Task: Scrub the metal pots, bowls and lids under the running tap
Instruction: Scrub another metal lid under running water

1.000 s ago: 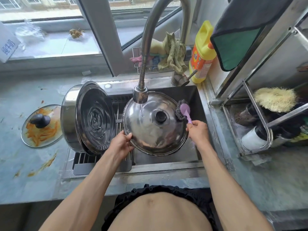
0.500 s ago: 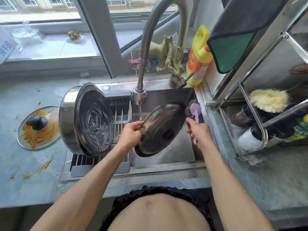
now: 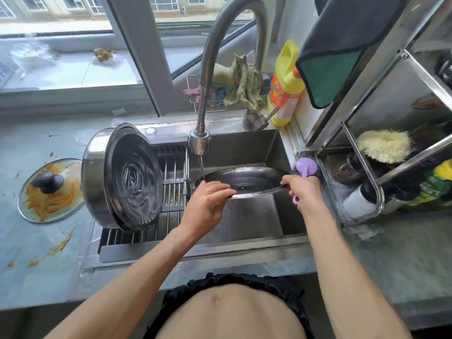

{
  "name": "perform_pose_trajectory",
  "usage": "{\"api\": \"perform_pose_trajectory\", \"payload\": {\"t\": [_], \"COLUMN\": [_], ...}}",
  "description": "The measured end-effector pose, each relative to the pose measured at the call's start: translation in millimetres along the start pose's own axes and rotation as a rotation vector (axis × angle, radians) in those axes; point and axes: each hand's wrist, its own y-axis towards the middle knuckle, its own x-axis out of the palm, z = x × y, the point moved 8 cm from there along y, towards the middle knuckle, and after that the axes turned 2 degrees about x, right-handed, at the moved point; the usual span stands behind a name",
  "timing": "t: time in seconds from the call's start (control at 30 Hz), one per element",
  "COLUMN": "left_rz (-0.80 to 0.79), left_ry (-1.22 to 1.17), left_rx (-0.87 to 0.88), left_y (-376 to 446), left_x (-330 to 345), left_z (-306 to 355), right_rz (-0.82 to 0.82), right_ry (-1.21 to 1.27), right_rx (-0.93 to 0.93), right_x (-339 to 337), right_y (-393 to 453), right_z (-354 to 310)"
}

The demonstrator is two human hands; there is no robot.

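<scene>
While a thin stream runs from the tap (image 3: 200,143) onto it, the metal lid (image 3: 242,181) is held nearly flat over the sink (image 3: 244,148), hollow side up, so its knob is out of sight. The left hand (image 3: 208,204) grips the lid's near-left rim with curled fingers, and the right hand (image 3: 302,189) pinches the right rim while also clutching the purple scrub brush (image 3: 306,166), whose handle is mostly hidden in the fist. On the drying rack (image 3: 171,192) to the left a large pot (image 3: 97,177) lies on its side with another lid (image 3: 133,177) leaning against its mouth, hiding the inside.
</scene>
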Motion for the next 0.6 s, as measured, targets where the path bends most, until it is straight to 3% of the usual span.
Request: {"api": "perform_pose_trajectory", "payload": {"t": [0.1,0.2,0.27,0.43,0.6], "left_rz": [0.034,0.314,0.427,0.312,0.42], "left_ry": [-0.286,-0.952,-1.201,-1.056,-0.912], "left_rx": [-0.429,-0.848,-1.008,-1.255,-1.203], "left_y": [-12,-26,-30,-43,-42], "left_x": [-12,-26,-27,-24,-45], "left_z": [-31,-51,-64,-96,-95], "right_rz": [0.025,-0.003,-0.029,-0.145,-0.18], "right_ry": [0.036,0.025,-0.017,-0.178,-0.037], "right_rx": [-0.002,-0.008,-0.015,-0.052,0.055], "right_x": [3,9,13,32,57], "right_y": [4,6,7,9,16], "right_z": [5,12,16,21,43]}}
